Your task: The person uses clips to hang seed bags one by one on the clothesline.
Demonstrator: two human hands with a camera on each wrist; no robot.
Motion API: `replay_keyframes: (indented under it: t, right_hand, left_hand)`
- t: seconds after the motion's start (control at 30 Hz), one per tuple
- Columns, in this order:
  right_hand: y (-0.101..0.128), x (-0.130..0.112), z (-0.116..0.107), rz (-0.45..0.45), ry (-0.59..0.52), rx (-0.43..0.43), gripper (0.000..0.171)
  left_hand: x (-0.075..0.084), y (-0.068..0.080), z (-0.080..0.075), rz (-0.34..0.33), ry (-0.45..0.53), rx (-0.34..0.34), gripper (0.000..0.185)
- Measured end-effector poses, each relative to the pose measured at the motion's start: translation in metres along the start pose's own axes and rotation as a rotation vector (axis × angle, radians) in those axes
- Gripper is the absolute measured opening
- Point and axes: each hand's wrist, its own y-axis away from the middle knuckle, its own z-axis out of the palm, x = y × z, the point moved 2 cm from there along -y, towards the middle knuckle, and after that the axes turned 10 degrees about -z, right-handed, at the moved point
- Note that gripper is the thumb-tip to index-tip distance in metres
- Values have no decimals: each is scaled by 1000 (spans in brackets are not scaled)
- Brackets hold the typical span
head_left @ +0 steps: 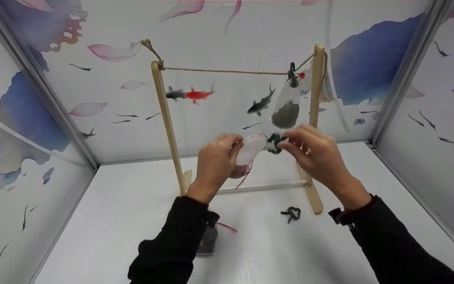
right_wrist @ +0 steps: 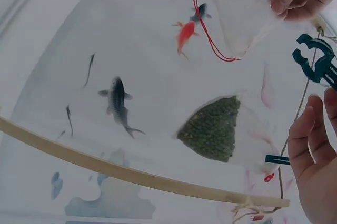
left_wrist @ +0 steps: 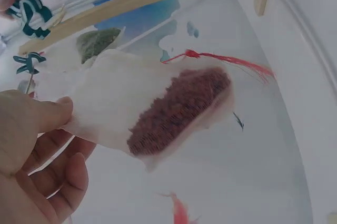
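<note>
Left hand [head_left: 215, 161], centre of the head view: thumb and fingers pinched on the upper part of a white mesh pouch [head_left: 250, 149] filled with dark red grains, red drawstring [head_left: 244, 179] trailing below. Right hand [head_left: 315, 152], just right of centre: fingertips pinched on a dark green clip [head_left: 275, 142] touching the pouch's top edge. Both held in front of a wooden rack [head_left: 166, 118] with twine [head_left: 227, 71] strung across its top. Upper right of frame: second pouch [head_left: 286, 108] with green grains, hanging from the twine by another clip [head_left: 292, 75]. Lower centre: spare clip [head_left: 291, 213] lying on the white tabletop [head_left: 112, 221]. Behind the left sleeve: a dark-filled pouch [head_left: 208, 240], mostly hidden.
</note>
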Motion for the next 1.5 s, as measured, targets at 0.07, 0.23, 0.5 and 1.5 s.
replay_keyframes:
  t: [0.07,0.23,0.5,1.5]
  right_hand:
    - [-17,6,-3,16,29,8,15]
    - [-54,17,-6,17,74,-12,13]
    - [-107,28,-5,-18,169,16,21]
    - [-150,50,11,241,196,-162,24]
  left_hand:
    - [2,-14,-4,32,-28,-6,7]
    - [10,-41,-14,78,-84,-29,7]
    - [12,-74,-21,49,-137,-5,10]
    - [4,-103,-27,-76,39,106,11]
